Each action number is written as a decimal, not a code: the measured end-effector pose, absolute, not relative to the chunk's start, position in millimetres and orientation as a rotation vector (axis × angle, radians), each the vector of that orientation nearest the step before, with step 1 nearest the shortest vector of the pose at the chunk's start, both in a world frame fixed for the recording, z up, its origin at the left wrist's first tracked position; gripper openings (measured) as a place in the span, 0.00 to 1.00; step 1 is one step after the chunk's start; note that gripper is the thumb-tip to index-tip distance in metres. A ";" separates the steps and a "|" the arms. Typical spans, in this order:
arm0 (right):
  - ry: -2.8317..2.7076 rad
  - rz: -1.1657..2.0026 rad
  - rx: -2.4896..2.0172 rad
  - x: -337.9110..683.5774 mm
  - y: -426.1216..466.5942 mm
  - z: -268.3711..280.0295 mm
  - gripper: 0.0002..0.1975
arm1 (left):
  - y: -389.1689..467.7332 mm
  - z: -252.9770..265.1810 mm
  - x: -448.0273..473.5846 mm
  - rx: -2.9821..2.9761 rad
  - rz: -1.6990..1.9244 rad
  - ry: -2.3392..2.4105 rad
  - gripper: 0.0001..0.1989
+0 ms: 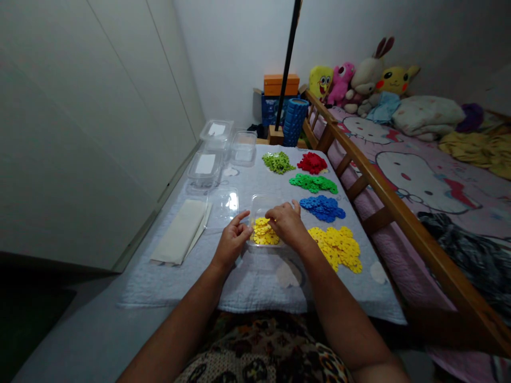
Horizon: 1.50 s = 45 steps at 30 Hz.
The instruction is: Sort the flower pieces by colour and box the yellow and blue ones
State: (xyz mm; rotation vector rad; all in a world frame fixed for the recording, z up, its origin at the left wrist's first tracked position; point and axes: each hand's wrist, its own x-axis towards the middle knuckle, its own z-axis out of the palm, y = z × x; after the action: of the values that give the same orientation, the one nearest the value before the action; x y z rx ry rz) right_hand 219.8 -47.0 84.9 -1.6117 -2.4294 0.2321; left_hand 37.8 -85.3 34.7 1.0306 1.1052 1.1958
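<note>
A clear plastic container (259, 202) sits on the cloth-covered table, with yellow flower-shaped plastic discs (264, 236) stacked at its near end. Against its left wall, my left hand (232, 239) steadies it, thumb at the side and index finger stretched forward. My right hand (288, 221) reaches over the right wall, fingers bent down and closed at the yellow discs inside; its fingertips are partly hidden. Under and beside my right forearm lies a loose pile of more yellow discs (341, 247). A blue disc pile (322, 207) lies just beyond it.
Farther back are green (313, 183), red (311, 163) and light green (278, 162) piles. At left lie a folded beige cloth (179, 231), a clear lid (223, 205) and several clear containers (205, 165). A wooden bed rail (383, 199) borders the right side; a black pole (286, 64) stands behind.
</note>
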 end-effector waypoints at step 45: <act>-1.886 0.412 -1.398 281.1 -82.4 101.7 0.05 | -83.9 31.0 36.3 1.037 1.182 1.079 0.36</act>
State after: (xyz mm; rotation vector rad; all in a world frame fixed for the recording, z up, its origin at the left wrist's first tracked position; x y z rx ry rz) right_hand 281.1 -82.4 101.7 -1.3981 -1.8855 0.4118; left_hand 36.3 -83.9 31.0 1.0366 1.0792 1.1824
